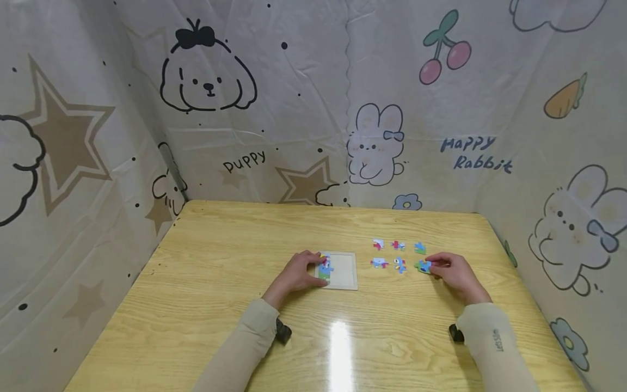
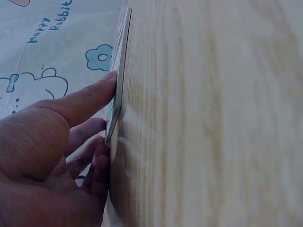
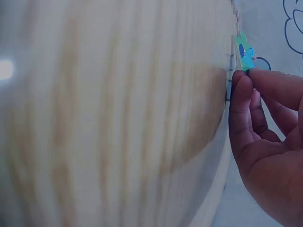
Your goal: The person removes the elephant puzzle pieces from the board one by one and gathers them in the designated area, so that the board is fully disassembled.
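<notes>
A square puzzle tray [image 1: 345,271] lies near the middle of the table, its left part filled with joined picture pieces [image 1: 324,269] in blue, red and green. My left hand [image 1: 296,274] holds the tray at its left side, thumb at the near edge and fingers at the far edge. In the left wrist view the thumb lies against the thin tray edge [image 2: 124,64]. Over at the right, my right hand [image 1: 455,272] pinches a blue and green jigsaw piece [image 1: 423,266] between thumb and fingers. That piece [image 3: 245,56] looks tilted up in the right wrist view.
Several loose jigsaw pieces lie in two rows between the tray and my right hand, among them a blue and green one [image 1: 420,247] and a white and red one [image 1: 378,244]. Patterned curtains [image 1: 303,120] enclose the wooden table [image 1: 220,245] at the back and sides.
</notes>
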Tool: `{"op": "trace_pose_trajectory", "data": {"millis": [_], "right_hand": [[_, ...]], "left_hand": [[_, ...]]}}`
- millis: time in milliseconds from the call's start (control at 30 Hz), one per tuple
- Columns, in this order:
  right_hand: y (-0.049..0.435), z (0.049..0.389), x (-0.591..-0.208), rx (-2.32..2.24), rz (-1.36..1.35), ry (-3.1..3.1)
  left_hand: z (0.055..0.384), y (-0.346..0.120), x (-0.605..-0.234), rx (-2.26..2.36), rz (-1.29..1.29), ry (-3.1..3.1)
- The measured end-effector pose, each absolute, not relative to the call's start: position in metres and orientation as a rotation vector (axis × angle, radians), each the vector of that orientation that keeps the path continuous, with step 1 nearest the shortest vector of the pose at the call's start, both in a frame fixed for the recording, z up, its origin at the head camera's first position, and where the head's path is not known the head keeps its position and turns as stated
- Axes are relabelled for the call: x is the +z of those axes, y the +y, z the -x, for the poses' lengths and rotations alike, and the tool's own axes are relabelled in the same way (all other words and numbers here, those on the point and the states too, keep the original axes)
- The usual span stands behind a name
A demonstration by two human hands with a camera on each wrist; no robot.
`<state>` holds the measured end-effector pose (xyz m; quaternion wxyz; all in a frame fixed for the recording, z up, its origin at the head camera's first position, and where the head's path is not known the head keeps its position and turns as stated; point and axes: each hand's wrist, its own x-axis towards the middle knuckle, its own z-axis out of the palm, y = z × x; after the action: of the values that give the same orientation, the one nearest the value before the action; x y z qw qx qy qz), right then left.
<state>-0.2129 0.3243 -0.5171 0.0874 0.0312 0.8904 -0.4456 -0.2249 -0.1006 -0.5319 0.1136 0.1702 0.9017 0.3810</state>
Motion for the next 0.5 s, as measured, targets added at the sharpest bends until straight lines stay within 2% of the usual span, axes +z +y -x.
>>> {"op": "trace_pose_trajectory", "data": {"millis": [500], "right_hand": [[0.3218, 0.2163, -0.517, -1.238, -0.094, 2.7]], "left_hand": [[0.2253, -0.1008, -0.5328, 1.127, -0.495, 2.64]]}}
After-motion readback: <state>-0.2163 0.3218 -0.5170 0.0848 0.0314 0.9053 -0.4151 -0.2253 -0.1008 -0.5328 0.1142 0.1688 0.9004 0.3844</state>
